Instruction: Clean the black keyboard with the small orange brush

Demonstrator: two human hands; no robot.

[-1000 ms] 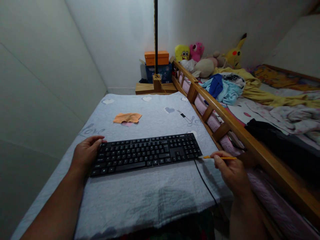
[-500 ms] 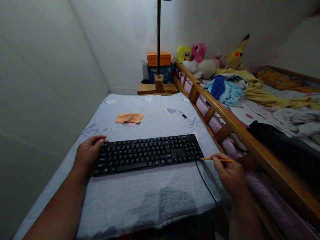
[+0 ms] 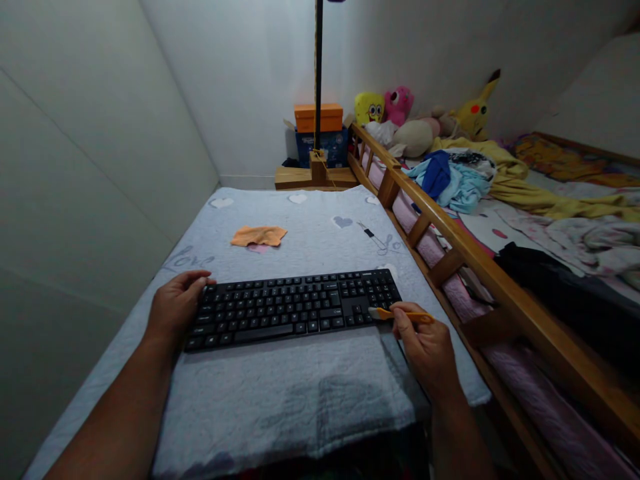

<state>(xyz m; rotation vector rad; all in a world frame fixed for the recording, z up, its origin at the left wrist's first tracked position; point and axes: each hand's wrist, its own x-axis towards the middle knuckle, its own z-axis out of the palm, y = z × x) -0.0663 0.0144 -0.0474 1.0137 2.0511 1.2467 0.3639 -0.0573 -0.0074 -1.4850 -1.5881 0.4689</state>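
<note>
1. Keyboard (image 3: 290,310): we find it lying flat on the pale blue sheet (image 3: 280,393), keys up, long side running across in front of us, right end a little farther off than the left.
2. Left hand (image 3: 175,303): at the keyboard's left end, touching it, thumb and fingers bent near the far corner. We cannot tell whether they pinch the edge or only rest against it; the underside is hidden.
3. Right hand (image 3: 425,343): closed, thumb and fingers pinching the orange handle of a brush (image 3: 383,313). We note no wide gap in this grip.
4. Brush: pale tip pointing left, over the lower keys near the arrows. Whether the bristles touch, we cannot tell.
5. Beyond the keyboard, on the sheet: an orange cloth (image 3: 259,235), rumpled, left of centre; farther right, a thin wire item with a black middle (image 3: 369,233), kind unclear to us.
6. Right side: wooden rail (image 3: 450,230) along a bed, with heaped clothes (image 3: 453,183) and plush toys (image 3: 369,107) behind it.
</note>
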